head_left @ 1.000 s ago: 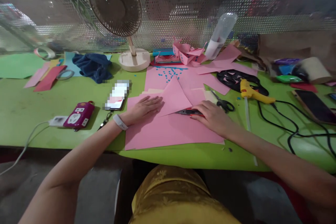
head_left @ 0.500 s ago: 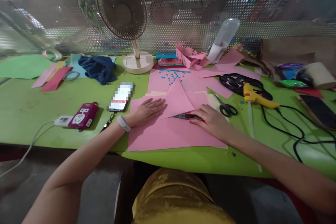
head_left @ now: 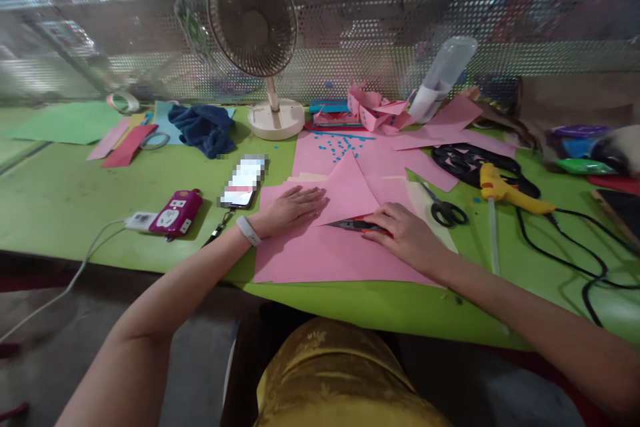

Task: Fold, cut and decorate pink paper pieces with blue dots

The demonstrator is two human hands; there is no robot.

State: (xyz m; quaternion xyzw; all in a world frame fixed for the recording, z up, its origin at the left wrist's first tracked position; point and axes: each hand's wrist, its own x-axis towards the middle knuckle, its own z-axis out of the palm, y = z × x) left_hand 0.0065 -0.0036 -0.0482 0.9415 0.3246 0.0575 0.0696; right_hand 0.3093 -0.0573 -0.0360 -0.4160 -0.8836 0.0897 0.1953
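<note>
Pink pointed sheet point(head_left: 353, 187) lies on paper stack point(head_left: 325, 257) on table point(head_left: 75, 193); person's left hand point(head_left: 290, 211) flat at sheet's left side, fingers extended; right hand point(head_left: 403, 230) gripping cutter point(head_left: 350, 224) at sheet's near edge. Scissors point(head_left: 449, 213) right of sheet.

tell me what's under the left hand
Pink paper lies under the left hand and shows around it; pale paper pokes out past the pink's right edge. What the hand covers, and how many sheets are stacked there, cannot be seen.
</note>
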